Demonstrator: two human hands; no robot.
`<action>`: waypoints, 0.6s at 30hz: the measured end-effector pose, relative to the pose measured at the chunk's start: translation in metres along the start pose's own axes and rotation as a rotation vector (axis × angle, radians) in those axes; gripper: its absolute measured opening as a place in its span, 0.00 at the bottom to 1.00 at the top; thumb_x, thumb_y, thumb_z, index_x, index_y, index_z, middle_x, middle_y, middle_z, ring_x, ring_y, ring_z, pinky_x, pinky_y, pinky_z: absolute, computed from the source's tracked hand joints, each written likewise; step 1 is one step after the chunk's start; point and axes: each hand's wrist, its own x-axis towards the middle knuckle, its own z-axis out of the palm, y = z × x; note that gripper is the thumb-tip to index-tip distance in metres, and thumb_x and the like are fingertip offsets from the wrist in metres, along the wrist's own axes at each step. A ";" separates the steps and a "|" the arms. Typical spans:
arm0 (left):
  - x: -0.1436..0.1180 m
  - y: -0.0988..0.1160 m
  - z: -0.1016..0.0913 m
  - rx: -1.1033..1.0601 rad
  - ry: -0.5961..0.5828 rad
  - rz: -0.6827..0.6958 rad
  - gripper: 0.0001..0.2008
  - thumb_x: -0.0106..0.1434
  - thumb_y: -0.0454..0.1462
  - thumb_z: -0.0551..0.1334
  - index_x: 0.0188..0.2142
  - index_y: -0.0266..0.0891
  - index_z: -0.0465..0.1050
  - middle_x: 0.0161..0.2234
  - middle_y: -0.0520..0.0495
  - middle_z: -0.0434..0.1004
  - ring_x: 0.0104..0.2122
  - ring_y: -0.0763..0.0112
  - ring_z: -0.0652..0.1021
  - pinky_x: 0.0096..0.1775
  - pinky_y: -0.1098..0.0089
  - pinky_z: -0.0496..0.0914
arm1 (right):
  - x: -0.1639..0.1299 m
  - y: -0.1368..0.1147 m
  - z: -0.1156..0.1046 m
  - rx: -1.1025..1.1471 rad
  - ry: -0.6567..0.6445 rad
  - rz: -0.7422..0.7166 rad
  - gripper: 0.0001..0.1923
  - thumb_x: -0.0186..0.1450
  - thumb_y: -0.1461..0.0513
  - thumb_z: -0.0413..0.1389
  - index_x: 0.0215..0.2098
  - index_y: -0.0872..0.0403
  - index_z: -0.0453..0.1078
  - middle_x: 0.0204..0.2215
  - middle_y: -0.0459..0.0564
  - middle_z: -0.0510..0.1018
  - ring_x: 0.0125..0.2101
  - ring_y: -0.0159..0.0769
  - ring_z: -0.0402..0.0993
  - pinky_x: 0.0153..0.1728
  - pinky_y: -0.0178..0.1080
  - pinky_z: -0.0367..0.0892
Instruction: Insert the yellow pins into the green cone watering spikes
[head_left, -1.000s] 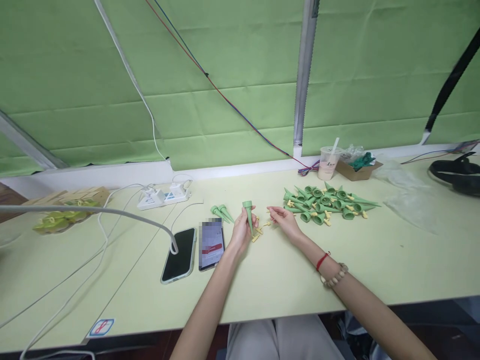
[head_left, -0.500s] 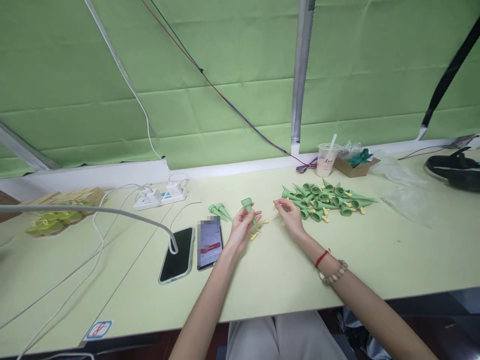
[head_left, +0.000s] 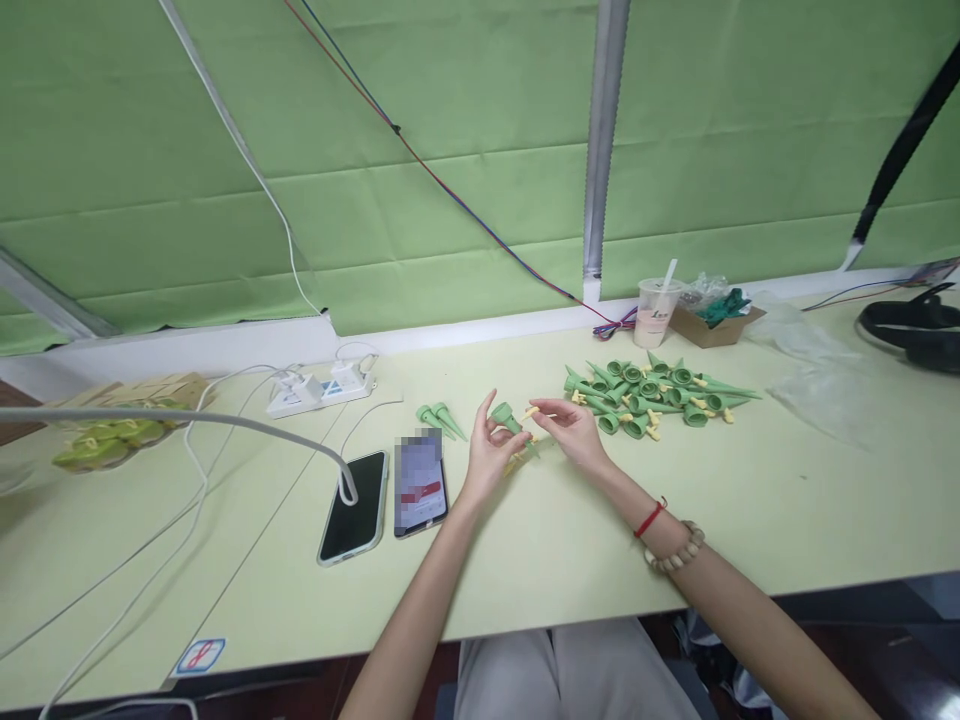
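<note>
1. Left hand [head_left: 491,455]: grip closed on a green cone [head_left: 510,420], held just above the worktop [head_left: 570,540].
2. Green cone: long axis tilted, wide open end up and to the left, tip down and to the right.
3. Right hand [head_left: 574,430]: grip pinched narrow on a small yellow peg [head_left: 530,411], its end just beside the cone's wide end.
4. Heap of green cones [head_left: 652,395]: near, beyond the right hand.
5. Two phones [head_left: 390,495]: flat, left of the left hand.
</note>
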 end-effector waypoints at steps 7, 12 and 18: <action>-0.005 0.001 0.005 0.058 -0.090 0.038 0.24 0.48 0.35 0.66 0.44 0.45 0.58 0.31 0.54 0.69 0.30 0.74 0.76 0.29 0.75 0.70 | -0.003 -0.008 0.001 -0.117 0.032 0.009 0.10 0.52 0.59 0.61 0.32 0.55 0.76 0.31 0.52 0.80 0.31 0.38 0.76 0.32 0.37 0.69; -0.005 -0.007 0.008 0.013 -0.081 0.028 0.22 0.50 0.36 0.64 0.41 0.46 0.54 0.31 0.55 0.68 0.32 0.74 0.76 0.29 0.76 0.70 | -0.004 -0.009 0.000 -0.167 0.028 0.030 0.09 0.52 0.61 0.60 0.31 0.56 0.77 0.28 0.52 0.81 0.31 0.39 0.76 0.32 0.38 0.68; -0.005 -0.010 0.008 0.018 -0.062 0.034 0.23 0.51 0.36 0.64 0.42 0.47 0.52 0.32 0.55 0.67 0.32 0.76 0.75 0.31 0.74 0.71 | -0.003 -0.009 0.000 -0.202 0.039 0.028 0.09 0.50 0.60 0.61 0.29 0.55 0.77 0.28 0.52 0.81 0.29 0.37 0.75 0.30 0.37 0.68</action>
